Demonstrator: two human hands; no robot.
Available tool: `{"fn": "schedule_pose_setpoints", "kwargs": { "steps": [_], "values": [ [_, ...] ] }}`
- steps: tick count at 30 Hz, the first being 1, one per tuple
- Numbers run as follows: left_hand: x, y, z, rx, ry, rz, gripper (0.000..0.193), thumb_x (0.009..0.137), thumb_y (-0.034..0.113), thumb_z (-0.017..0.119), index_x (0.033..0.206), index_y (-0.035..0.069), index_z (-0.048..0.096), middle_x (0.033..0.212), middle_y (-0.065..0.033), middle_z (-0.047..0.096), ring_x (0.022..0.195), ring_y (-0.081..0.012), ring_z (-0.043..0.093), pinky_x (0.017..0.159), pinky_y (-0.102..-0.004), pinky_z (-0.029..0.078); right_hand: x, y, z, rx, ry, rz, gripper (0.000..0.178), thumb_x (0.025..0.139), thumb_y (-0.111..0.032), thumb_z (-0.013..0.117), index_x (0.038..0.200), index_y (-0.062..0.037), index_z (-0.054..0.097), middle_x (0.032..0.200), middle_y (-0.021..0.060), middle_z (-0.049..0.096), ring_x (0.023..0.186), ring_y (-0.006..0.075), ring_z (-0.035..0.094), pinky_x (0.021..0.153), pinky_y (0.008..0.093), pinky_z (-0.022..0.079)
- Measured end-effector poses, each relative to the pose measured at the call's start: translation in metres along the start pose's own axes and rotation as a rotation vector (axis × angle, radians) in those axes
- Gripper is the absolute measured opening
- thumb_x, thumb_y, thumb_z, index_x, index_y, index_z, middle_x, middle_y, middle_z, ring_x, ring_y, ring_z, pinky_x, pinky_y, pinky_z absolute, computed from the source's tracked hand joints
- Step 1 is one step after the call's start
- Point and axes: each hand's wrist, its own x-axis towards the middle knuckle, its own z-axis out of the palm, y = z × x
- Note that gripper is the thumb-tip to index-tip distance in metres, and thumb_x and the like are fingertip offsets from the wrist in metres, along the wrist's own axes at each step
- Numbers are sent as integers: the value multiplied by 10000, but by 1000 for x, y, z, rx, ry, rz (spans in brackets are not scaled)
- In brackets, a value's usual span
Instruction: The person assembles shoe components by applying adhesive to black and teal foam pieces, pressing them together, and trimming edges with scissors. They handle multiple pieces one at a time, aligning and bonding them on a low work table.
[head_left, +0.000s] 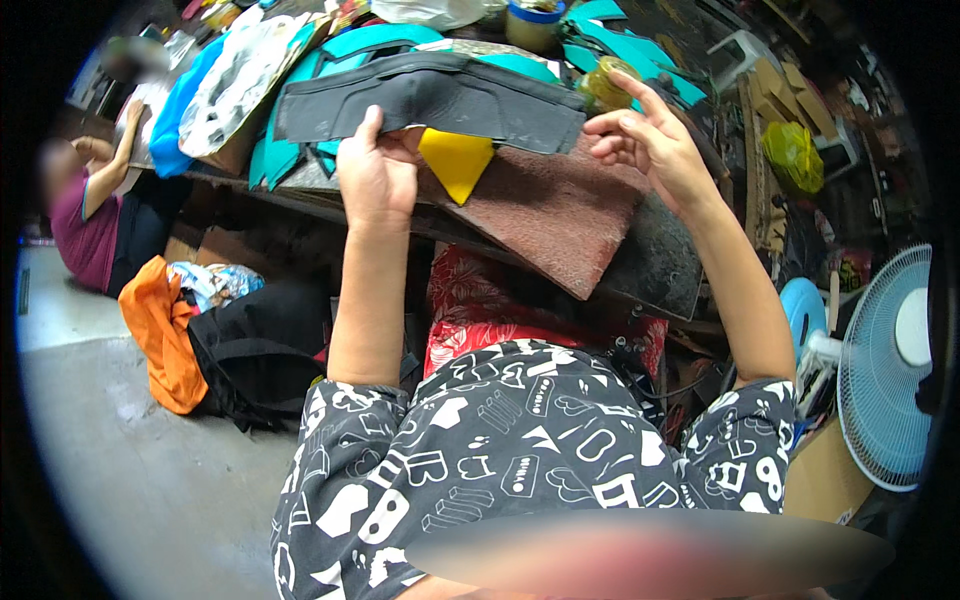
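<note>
My left hand (377, 175) grips the lower edge of a wide black leather-like panel (440, 95); the thumb lies on its front and the fingers are hidden behind. The panel has a curved top and stitched-looking outlines. Below its middle shows a pointed yellow piece (457, 162); how it meets the panel is hidden. Off the panel's right end, my right hand (645, 135) is open, index finger raised and the other fingers loosely bent, nothing seen in them. Just behind those fingertips stands a jar of yellowish stuff (604, 88).
A reddish-brown board (560, 215) juts over the bench edge. Teal cut pieces (370, 42) and a blue-rimmed tub (535, 25) lie beyond. A fan (890, 365) stands right, a yellow bag (793, 157) farther back. Black and orange cloth (165, 335) sits left, near another person (95, 225).
</note>
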Motion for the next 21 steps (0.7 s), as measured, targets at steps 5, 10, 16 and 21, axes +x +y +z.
{"fn": "schedule_pose_setpoints", "kwargs": {
  "steps": [5,10,16,21],
  "values": [
    [0,3,0,-6,-21,13,184,1030,112,475,1095,3,608,1061,-150,710,935,-281,705,797,-444,602,-1,-2,3,-41,27,-3,559,1039,-156,473,1543,-66,249,1118,177,667,900,170,680,841,320,552],
    [-1,5,0,60,62,52,232,1036,93,430,1200,-16,553,1123,-163,677,980,-293,691,785,-435,604,2,1,3,-45,35,14,546,1040,-135,459,1544,-82,257,1129,183,666,897,167,680,836,323,558],
    [0,16,-9,-34,-45,33,221,1038,90,429,1172,-15,571,1120,-164,680,979,-287,692,798,-438,605,0,10,-3,-302,23,-40,550,1015,-134,515,1528,-95,321,1109,122,667,957,129,635,881,298,515],
    [1,23,-20,-28,-19,88,214,1035,97,444,1146,-15,589,1118,-161,686,979,-283,692,814,-438,602,-15,15,-4,-688,33,-126,530,936,-72,591,1449,-132,473,1060,91,683,940,152,640,864,297,516]
  ]
}}
